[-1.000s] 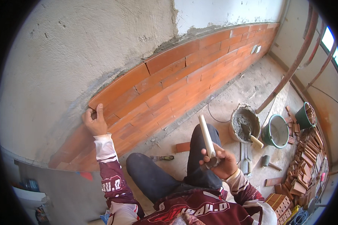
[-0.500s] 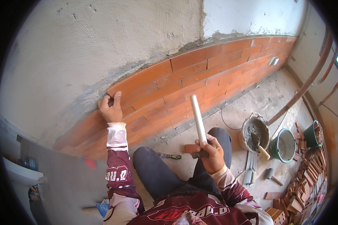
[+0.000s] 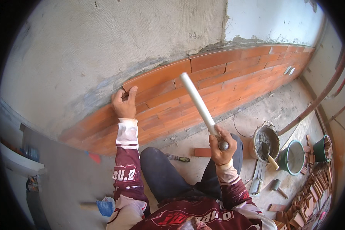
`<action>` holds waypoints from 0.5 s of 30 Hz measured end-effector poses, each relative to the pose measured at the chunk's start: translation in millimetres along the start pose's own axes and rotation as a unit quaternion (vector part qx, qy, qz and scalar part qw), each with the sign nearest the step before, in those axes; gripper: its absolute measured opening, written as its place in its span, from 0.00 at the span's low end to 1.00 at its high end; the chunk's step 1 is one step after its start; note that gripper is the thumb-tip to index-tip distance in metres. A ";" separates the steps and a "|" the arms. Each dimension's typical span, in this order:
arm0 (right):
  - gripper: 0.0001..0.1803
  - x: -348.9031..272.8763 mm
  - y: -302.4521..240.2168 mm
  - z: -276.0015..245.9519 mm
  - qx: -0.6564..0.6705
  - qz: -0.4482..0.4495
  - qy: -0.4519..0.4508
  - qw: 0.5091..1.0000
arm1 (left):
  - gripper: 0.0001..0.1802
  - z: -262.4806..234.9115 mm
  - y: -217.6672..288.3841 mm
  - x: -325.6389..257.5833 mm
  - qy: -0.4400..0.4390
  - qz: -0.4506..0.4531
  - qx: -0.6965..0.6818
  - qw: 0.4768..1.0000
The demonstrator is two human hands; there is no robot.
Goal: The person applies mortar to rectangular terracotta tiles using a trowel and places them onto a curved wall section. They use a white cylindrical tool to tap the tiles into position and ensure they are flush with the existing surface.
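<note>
Terracotta tile (image 3: pixel 158 78) ahead-left, long axis rising rightward; our nearer left hand (image 3: pixel 124 104) pinches left end, right hand (image 3: pixel 221 152) clasps hammer (image 3: pixel 197 102).

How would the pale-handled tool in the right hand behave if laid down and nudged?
Probably stiff: the pale handle runs straight, with no visible bend. Likely heavier toward the right hand, where the rounded grey end looks metallic. Might roll if nudged, since the handle looks round, though the grey end could check it.
</note>
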State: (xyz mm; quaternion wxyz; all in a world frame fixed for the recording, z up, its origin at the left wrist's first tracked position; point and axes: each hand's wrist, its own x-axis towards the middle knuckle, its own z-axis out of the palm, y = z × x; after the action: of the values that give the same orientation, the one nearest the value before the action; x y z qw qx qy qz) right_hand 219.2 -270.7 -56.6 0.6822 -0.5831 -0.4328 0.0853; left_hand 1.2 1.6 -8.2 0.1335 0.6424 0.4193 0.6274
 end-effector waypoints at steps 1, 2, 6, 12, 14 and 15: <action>0.18 0.1 0.3 3.5 0.002 -0.046 0.021 0.999 | 0.19 2.3 0.9 -0.3 0.003 0.007 0.004 1.000; 0.18 -1.4 -0.4 9.2 0.006 -0.090 0.039 0.995 | 0.19 0.6 2.0 -1.6 0.007 0.014 0.012 1.000; 0.19 5.1 8.8 37.8 -0.031 -0.124 0.049 0.991 | 0.21 0.6 -3.0 -0.8 0.004 0.012 -0.006 1.000; 0.19 0.2 19.3 46.0 -0.002 -0.106 0.062 0.992 | 0.22 -0.8 0.2 -1.1 0.006 0.033 0.033 0.999; 0.19 3.6 17.3 45.3 -0.026 -0.069 0.027 0.997 | 0.21 -0.3 -0.6 0.0 0.001 0.023 0.021 1.000; 0.19 2.0 19.0 42.9 -0.026 -0.081 0.034 0.996 | 0.21 1.0 -0.1 1.0 0.000 0.019 0.014 1.000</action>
State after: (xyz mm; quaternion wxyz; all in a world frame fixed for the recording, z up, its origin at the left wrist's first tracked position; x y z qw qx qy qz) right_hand 198.3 -232.7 -74.5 0.6863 -0.5658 -0.4571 -0.0017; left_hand 2.0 2.7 -7.7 0.1133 0.6521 0.4158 0.6238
